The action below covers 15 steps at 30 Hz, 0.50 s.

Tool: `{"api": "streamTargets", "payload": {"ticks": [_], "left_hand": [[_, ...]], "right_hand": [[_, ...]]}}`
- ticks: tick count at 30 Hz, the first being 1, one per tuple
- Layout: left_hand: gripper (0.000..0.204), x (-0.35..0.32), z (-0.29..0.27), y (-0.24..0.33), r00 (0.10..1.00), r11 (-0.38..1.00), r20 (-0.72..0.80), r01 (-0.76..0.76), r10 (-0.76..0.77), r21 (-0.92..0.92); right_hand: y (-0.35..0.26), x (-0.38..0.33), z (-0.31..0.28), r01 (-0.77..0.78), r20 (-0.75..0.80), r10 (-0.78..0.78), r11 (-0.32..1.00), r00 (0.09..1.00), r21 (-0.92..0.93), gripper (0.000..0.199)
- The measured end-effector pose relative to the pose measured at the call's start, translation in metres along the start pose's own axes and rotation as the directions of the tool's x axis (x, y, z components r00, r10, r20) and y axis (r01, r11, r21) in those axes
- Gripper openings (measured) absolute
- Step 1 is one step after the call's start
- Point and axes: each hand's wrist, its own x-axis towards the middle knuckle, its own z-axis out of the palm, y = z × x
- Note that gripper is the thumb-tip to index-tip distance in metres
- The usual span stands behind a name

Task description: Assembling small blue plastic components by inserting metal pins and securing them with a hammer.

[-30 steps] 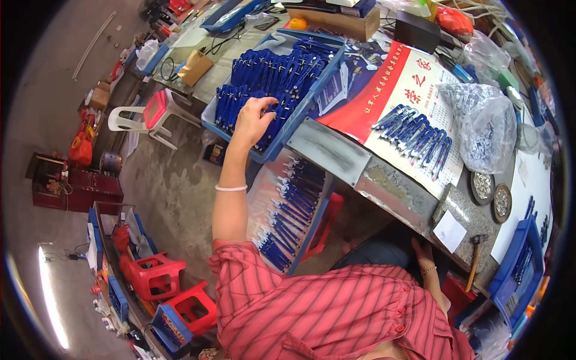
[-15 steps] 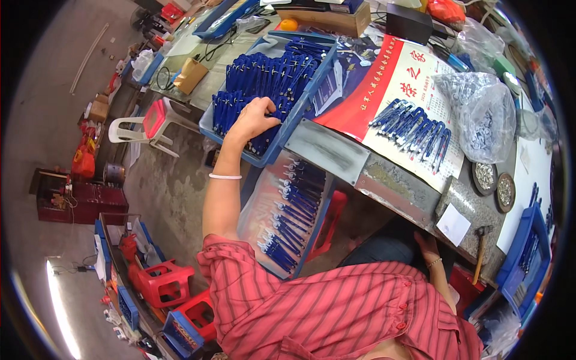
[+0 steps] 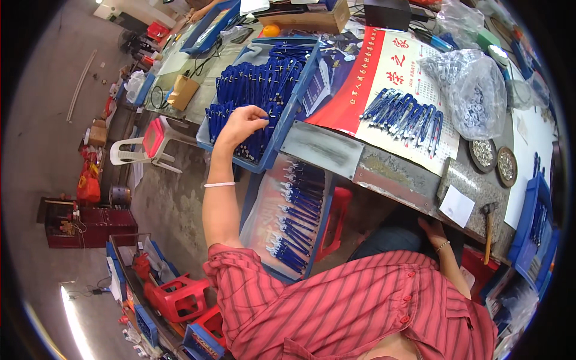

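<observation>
My left hand point(image 3: 245, 125) is over the near part of a blue tray point(image 3: 271, 149) on the table, thumb and fingers pinched together. Whatever lies between the fingertips is too small to make out. Rows of slim dark blue pieces point(image 3: 255, 81) with silvery ends fill the tray. Down by my lap, just under the table edge, rests my right hand point(image 3: 431, 231); its fingers are partly hidden in shadow. Below the table edge, a lined tray point(image 3: 255, 231) carries similar blue pieces point(image 3: 298, 219). Another batch of blue pieces point(image 3: 403, 119) lies on a red and cream printed sheet point(image 3: 342, 108).
To the right are a clear bag of small grey parts point(image 3: 474, 99), two round dishes point(image 3: 482, 157) of small metal pieces, a hammer point(image 3: 489, 231) and a white paper point(image 3: 457, 206). A blue bin point(image 3: 531, 240) stands far right. Left are a white chair point(image 3: 150, 144) and red stools point(image 3: 183, 297).
My left hand has lifted slightly from among the blue pieces, its fingers now pinched and visible. The whole view has shifted a little. My right hand stays by my lap.
</observation>
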Motion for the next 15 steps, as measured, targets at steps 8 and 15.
{"api": "streamTargets", "payload": {"ticks": [8, 15], "left_hand": [[0.019, -0.068, -0.052, 0.065, 0.940, 0.957, -0.339, -0.062, -0.039, -0.282], [0.017, -0.118, 0.050, 0.195, 0.964, 0.918, -0.256, -0.162, 0.069, -0.363]], "right_hand": [[-0.009, -0.031, 0.008, 0.176, -0.067, -0.206, 0.935, 0.976, -0.308, 0.085], [-0.146, -0.100, -0.039, 0.301, 0.363, -0.279, 0.954, 0.889, -0.005, 0.041]]}}
